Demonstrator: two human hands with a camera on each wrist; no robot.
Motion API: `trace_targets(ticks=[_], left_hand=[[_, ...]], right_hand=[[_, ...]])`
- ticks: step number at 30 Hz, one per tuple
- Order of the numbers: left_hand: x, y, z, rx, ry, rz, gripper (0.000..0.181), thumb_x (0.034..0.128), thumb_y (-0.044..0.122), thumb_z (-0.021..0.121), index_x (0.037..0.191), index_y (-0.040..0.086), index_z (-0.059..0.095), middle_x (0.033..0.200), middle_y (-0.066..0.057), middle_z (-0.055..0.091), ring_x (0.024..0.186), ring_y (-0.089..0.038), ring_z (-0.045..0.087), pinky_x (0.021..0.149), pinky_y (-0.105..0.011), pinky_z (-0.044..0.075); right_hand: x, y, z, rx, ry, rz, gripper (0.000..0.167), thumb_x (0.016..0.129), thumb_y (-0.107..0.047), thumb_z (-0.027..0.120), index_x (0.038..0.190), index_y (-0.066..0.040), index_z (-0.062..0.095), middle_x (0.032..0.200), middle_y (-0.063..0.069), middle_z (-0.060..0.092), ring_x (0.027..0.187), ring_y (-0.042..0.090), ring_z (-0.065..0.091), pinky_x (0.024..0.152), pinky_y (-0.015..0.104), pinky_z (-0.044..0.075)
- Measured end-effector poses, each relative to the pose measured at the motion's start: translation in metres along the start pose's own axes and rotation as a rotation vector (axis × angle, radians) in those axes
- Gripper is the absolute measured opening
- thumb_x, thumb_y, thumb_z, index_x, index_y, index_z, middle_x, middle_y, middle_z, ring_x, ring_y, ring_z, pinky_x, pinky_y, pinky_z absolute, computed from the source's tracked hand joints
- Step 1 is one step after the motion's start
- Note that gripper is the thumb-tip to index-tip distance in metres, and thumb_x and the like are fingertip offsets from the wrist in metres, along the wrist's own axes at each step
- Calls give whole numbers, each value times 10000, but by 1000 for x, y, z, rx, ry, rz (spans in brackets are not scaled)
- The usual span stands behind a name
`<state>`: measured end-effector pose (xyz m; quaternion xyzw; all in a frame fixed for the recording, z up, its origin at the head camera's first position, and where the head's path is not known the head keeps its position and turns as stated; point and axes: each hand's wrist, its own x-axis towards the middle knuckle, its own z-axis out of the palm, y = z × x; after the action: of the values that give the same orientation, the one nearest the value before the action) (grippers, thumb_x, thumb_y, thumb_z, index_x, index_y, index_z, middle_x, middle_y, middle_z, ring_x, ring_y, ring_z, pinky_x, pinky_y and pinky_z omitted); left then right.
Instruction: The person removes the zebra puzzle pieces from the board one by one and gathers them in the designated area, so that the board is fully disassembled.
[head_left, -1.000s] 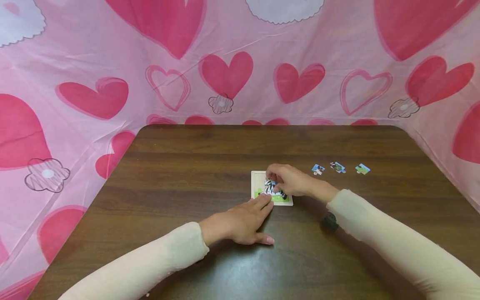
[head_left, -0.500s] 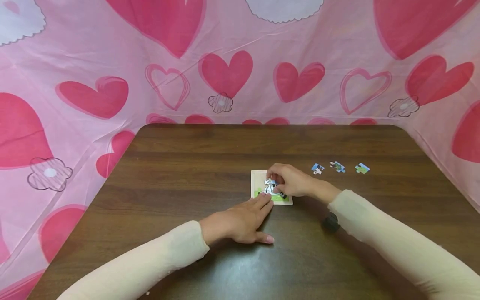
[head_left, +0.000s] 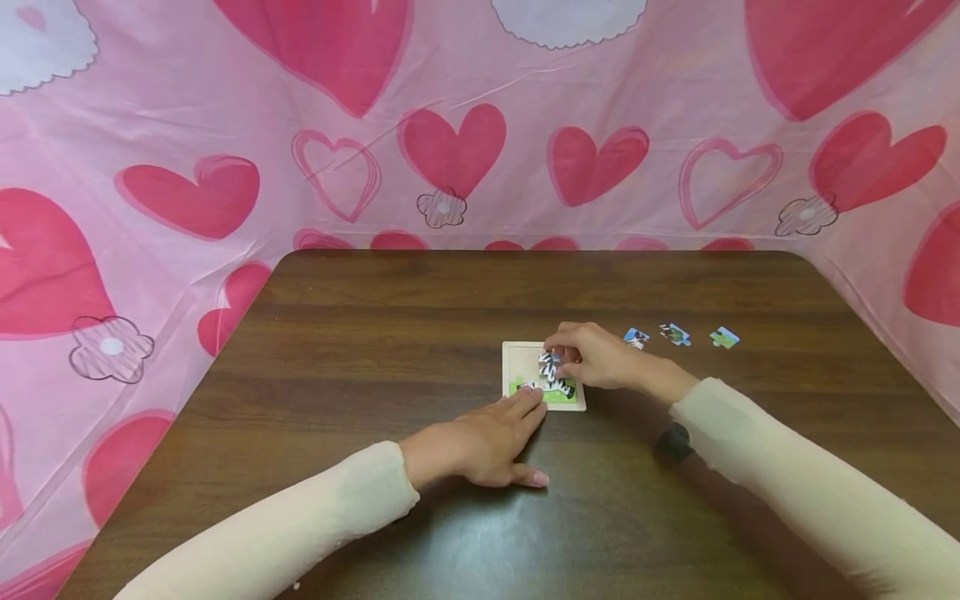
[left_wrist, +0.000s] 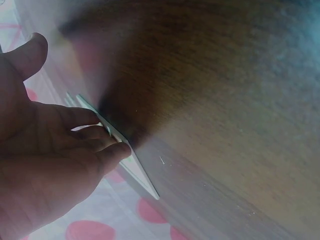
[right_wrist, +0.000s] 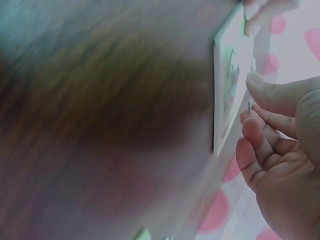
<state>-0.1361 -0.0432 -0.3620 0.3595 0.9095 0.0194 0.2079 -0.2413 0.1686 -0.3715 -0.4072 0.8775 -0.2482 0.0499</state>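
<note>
In the head view, a small square puzzle board [head_left: 517, 358] lies mid-table. Its lower part shows green grass and striped zebra parts, and its upper left is bare pale wood. My left hand [head_left: 487, 442] rests its straight fingers on the near edge of the board, thumb spread on the table. My right hand [head_left: 600, 357] pinches a zebra-striped puzzle piece [head_left: 550, 365] over the board between thumb and fingers. In the right wrist view the piece [right_wrist: 250, 104] appears edge-on, apart from the board's surface. Whether it touches there is hard to tell from the head view.
Three loose puzzle pieces lie on the brown table [head_left: 375, 333] to the board's right: one striped and blue [head_left: 636, 337], one dark, green and blue [head_left: 677, 335], one green and blue [head_left: 724, 337]. A pink heart-patterned cloth [head_left: 525, 83] hangs behind the table.
My right hand has shifted slightly right and away from me with the striped piece, which has turned in the fingers. The left hand has stayed on the board's edge.
</note>
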Motion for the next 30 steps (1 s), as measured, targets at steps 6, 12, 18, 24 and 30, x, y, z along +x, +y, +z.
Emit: trace_targets(ticks=[6, 12, 18, 24, 30], left_hand=[[0, 0, 0, -20, -9, -4, 902, 898, 624, 501, 1544, 84, 178, 1620, -71, 56, 1478, -191, 23, 1173, -329, 123], [0, 0, 1, -13, 3, -8, 906, 895, 622, 510, 1542, 77, 185, 1618, -78, 66, 1478, -203, 29, 1173, -330, 120], [0, 0, 1, -13, 2, -7, 904, 899, 612, 515, 1541, 70, 183, 1618, -84, 63, 1478, -206, 25, 1174, -330, 113], [0, 0, 1, -7, -2, -6, 904, 898, 621, 505, 1544, 81, 174, 1619, -72, 57, 1478, -192, 20, 1173, -325, 118], [0, 1, 1, 0, 7, 0, 901, 899, 616, 511, 1540, 71, 189, 1618, -78, 73, 1478, -197, 31, 1173, -321, 120]], right_hand=[[-18, 14, -14, -33, 65, 41, 313, 797, -43, 774, 1096, -10, 686, 845, 7, 583, 682, 106, 501, 613, 260, 459], [-38, 28, -27, -59, 94, 127, 323, 793, -46, 780, 1102, -27, 689, 850, -2, 594, 723, 112, 535, 647, 279, 484], [-54, 35, -37, -61, 128, 122, 313, 776, -30, 788, 1074, -31, 692, 820, -5, 578, 692, 112, 534, 606, 258, 473], [-70, 42, -45, -75, 172, 126, 314, 770, -9, 785, 1069, -11, 691, 801, -17, 578, 697, 108, 523, 613, 258, 462], [-90, 51, -52, -130, 200, 141, 320, 727, 5, 808, 1027, 4, 696, 763, -36, 558, 690, 107, 513, 604, 274, 458]])
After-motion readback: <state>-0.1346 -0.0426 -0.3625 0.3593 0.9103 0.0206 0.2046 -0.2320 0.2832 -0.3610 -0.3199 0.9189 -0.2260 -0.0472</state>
